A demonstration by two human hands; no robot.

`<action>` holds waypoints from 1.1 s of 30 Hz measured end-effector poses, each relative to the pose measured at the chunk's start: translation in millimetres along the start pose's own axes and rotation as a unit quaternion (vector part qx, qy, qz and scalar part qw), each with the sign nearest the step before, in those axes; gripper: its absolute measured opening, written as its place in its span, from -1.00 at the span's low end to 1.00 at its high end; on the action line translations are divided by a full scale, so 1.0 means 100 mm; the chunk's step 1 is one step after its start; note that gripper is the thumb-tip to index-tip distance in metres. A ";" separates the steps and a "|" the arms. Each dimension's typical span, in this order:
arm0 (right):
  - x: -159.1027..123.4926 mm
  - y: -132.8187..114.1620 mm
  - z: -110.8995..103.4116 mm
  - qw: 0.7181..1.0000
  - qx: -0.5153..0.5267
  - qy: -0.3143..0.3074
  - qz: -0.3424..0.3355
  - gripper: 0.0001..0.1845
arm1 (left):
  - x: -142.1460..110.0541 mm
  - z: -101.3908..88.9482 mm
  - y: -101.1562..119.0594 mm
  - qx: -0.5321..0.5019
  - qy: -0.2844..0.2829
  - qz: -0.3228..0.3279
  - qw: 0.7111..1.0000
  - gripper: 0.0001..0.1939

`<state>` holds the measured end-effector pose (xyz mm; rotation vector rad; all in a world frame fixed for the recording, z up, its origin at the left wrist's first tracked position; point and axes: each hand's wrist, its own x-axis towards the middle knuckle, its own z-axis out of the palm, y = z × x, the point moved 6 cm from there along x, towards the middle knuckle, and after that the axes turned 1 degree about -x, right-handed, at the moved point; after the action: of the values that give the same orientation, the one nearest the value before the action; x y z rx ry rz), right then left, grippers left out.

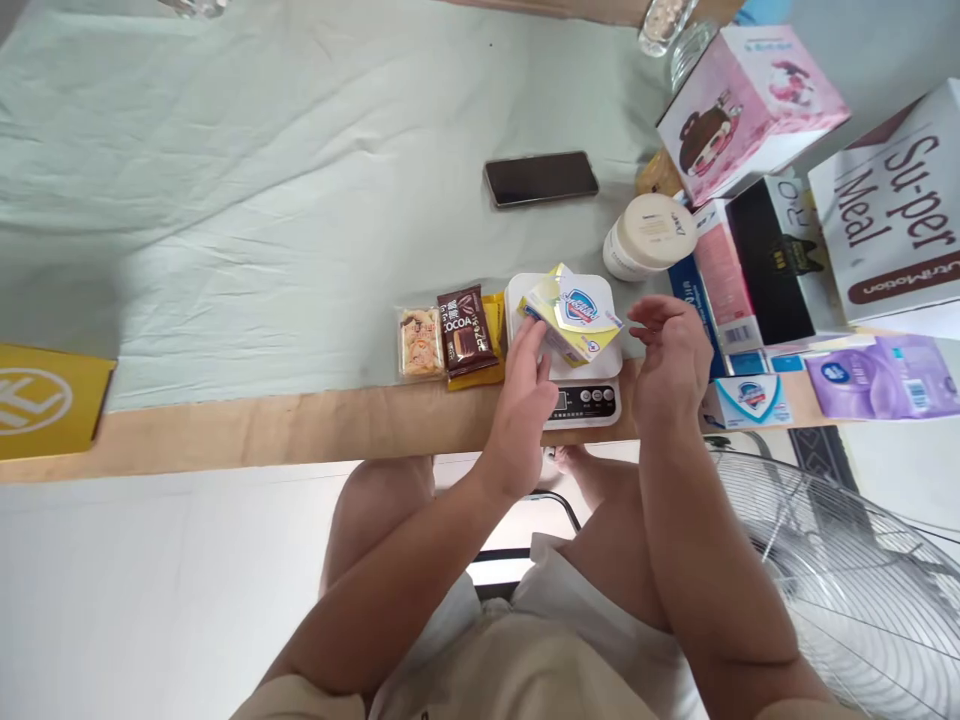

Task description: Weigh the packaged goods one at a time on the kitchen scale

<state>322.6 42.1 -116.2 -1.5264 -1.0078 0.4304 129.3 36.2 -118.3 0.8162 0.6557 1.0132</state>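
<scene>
A yellow and white soap box [574,312] with a blue shield logo lies at a slant on a white kitchen scale [601,366]. My left hand [523,395] is at the scale's left side, fingers stretched out and fingertips at the box's left end, not wrapped round it. To the right of the scale, my right hand [671,360] holds nothing, its fingers apart and slightly curled. Left of the scale are a brown cocoa snack packet [466,332], a yellow packet [493,315] partly under it, and a clear-wrapped biscuit pack [421,342].
Behind the scale lie a black phone [541,180] and a white lidded jar [651,236]. Boxes crowd the right: a pink box [750,110], a Su-per Meal box [896,200], a white-blue soap box [746,402] and a purple pack [885,378]. A yellow box [52,400] stands far left.
</scene>
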 end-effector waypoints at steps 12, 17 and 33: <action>-0.21 -0.33 0.18 0.944 -0.215 -0.119 -0.222 -0.50 | 0.08 -0.11 -0.22 0.116 -0.035 0.049 0.991 -0.23; -0.24 -0.32 0.23 0.949 -0.225 -0.097 -0.200 -0.58 | 0.07 -0.05 -0.20 0.155 -0.032 0.076 0.984 -0.27; -0.95 -0.85 0.39 0.910 -0.132 -0.203 -0.338 -0.60 | -0.72 -0.82 0.91 0.415 0.044 0.265 0.870 -0.57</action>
<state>210.6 -15.3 -71.3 -1.2264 -1.8989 0.1118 -7.1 19.9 -79.4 1.7870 0.9971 1.2696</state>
